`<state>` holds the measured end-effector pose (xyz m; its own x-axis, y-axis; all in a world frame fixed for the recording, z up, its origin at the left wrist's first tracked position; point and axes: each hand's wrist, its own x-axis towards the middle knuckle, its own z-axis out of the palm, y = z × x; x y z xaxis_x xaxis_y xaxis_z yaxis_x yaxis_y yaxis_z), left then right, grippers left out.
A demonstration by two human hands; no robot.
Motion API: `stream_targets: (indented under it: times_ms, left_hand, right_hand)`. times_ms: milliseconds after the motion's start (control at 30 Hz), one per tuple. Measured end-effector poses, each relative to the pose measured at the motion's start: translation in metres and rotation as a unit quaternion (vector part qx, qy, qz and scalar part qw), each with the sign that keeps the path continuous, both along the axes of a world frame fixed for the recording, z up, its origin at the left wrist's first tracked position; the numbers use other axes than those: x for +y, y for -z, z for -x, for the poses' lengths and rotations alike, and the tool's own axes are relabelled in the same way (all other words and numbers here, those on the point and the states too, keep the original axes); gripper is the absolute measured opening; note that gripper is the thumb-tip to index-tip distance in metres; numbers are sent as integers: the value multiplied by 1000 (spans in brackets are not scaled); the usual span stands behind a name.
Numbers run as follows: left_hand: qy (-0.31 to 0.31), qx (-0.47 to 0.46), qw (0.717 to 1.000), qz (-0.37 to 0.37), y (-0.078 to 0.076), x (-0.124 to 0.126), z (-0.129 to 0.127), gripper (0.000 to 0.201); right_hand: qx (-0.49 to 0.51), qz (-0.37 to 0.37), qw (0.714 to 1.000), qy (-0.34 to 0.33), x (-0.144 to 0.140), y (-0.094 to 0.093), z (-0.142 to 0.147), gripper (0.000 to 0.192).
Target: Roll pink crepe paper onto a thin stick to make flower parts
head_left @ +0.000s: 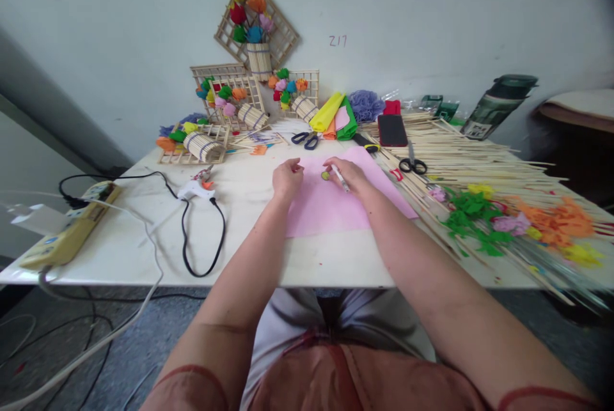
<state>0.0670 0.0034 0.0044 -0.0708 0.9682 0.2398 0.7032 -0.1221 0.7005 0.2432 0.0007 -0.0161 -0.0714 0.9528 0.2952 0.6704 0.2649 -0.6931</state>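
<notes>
A sheet of pink paper (330, 213) lies flat on the table in front of me. My left hand (286, 179) rests at its left side with loosely bent fingers and nothing visible in them. Over the paper, my right hand (351, 176) is closed around a slim white pen (341, 179). A small round yellow-green piece (325, 176) shows at the fingertips of that hand; whether they grip it or only touch it I cannot tell. Dark-handled scissors (307, 139) lie just beyond the paper.
Stick-and-paper flower baskets (252, 117) stand at the back. A white glue gun (196, 190) and yellow power strip (71, 229) are at left. Sticks (460, 162), a phone (392, 130), more scissors (413, 165), a bottle (499, 107) and green paper flowers (474, 216) occupy the right.
</notes>
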Motion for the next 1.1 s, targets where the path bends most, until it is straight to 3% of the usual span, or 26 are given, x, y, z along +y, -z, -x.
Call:
stream_targets:
  times_ms: [133,500,667,867,1100]
  left_hand:
    - [9,10,1000,10,0,-1,-2,35]
    - [23,67,997,41,3,-6,-10,34]
    - [21,79,996,38,3,-6,-10,33]
    - [12,81,996,45,2,-7,-9,33]
    - [6,66,997,40,2,-6,-9,33]
  right_hand:
    - [55,-1,998,-21,2,4,1,30]
    - [51,-40,998,-23,-2,0,-4,25]
    - [93,13,995,30,-2,-3,7,23]
    - [229,99,967,56,-2,-9,18,15]
    - [111,30,993,32,-10,-13,11,15]
